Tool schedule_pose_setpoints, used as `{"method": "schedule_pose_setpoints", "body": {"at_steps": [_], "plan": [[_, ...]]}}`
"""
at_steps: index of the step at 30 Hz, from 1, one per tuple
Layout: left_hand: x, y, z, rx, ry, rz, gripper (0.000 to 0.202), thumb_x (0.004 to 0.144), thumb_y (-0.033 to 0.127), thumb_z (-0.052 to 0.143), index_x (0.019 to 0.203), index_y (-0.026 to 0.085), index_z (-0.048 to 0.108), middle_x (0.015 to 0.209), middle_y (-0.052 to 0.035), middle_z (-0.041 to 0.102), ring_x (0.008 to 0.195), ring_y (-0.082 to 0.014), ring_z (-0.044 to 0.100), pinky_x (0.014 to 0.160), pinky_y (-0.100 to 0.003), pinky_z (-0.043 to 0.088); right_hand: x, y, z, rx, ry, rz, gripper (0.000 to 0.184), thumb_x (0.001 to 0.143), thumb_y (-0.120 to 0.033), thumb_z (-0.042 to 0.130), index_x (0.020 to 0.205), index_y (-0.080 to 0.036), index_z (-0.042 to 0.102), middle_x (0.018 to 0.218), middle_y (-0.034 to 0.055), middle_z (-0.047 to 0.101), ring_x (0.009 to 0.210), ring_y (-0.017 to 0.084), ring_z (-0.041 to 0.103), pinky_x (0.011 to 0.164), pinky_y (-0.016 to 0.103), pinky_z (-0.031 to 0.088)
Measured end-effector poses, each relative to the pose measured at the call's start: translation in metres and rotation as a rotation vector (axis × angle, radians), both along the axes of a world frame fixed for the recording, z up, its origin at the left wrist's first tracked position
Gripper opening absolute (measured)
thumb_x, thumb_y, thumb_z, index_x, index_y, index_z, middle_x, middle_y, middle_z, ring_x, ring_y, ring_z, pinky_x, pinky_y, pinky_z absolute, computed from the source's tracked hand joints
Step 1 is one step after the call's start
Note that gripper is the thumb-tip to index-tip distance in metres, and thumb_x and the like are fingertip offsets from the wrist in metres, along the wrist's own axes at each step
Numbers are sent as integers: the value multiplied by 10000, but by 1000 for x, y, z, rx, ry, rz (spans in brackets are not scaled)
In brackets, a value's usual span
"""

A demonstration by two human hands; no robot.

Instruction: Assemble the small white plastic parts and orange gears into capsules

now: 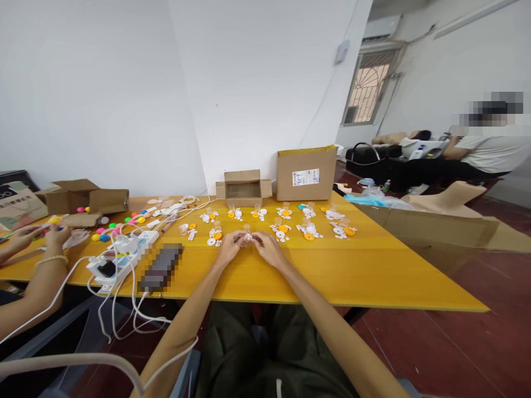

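Left grip [232, 244] and right grip [266, 246] pinch an irregular white piece [249, 237] — smooth yellow tabletop [336, 273].

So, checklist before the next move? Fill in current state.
1. Left hand and right hand both at the small white piece: ok.
2. Piece's orientation: cannot tell, too small.
3. Loose white and orange plastic parts laid out on the flat yellow tabletop: ok.
4. Dark rectangular device clear of both hands: ok.
5. Thin white cable clear of left forearm: not ok, crosses it in view.
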State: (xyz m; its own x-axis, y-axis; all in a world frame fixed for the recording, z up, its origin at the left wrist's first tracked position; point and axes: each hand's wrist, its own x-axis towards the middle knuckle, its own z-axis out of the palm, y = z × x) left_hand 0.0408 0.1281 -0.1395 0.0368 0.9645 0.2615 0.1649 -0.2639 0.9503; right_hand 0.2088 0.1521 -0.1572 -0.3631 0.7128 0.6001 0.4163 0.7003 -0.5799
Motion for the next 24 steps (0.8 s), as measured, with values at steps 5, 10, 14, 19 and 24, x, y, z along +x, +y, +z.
{"method": "schedule_pose_setpoints", "body": {"at_steps": [5, 10, 14, 19, 24], "plan": [[-1, 0, 0, 33, 10, 21, 280, 743, 418, 749, 898, 185, 730, 782, -43, 765, 639, -168, 683, 639, -285, 564, -1, 2, -2, 14, 24, -11, 219, 902, -152, 527, 963, -245, 715, 949, 45, 749, 875, 199, 695, 796, 319, 549], [0, 0, 1, 37, 0, 21, 269, 717, 424, 760, 828, 190, 689, 754, -30, 753, 649, -171, 690, 663, -294, 569, 0, 2, -2, 31, 39, -36, 214, 906, -162, 519, 964, -245, 708, 963, 48, 745, 898, 199, 687, 826, 329, 548], [0, 0, 1, 22, -14, 24, 274, 698, 416, 780, 797, 193, 656, 725, -21, 741, 661, -172, 695, 672, -292, 564, 1, 1, -2, 37, 42, -54, 212, 913, -166, 505, 959, -241, 699, 949, 51, 736, 885, 201, 679, 805, 324, 547], [0, 0, 1, -27, -39, 24, 313, 678, 426, 800, 785, 193, 621, 712, -14, 730, 681, -175, 703, 661, -276, 540, 2, 4, -3, 3, 48, -49, 205, 907, -172, 510, 959, -242, 696, 938, 45, 731, 874, 200, 677, 807, 325, 547], [0, 0, 2, -35, -60, -1, 330, 701, 448, 787, 786, 198, 589, 727, -19, 736, 713, -182, 716, 708, -291, 548, 0, 6, -5, -44, 69, 24, 247, 890, -138, 506, 972, -243, 714, 963, 43, 750, 882, 200, 693, 810, 327, 553]]}}
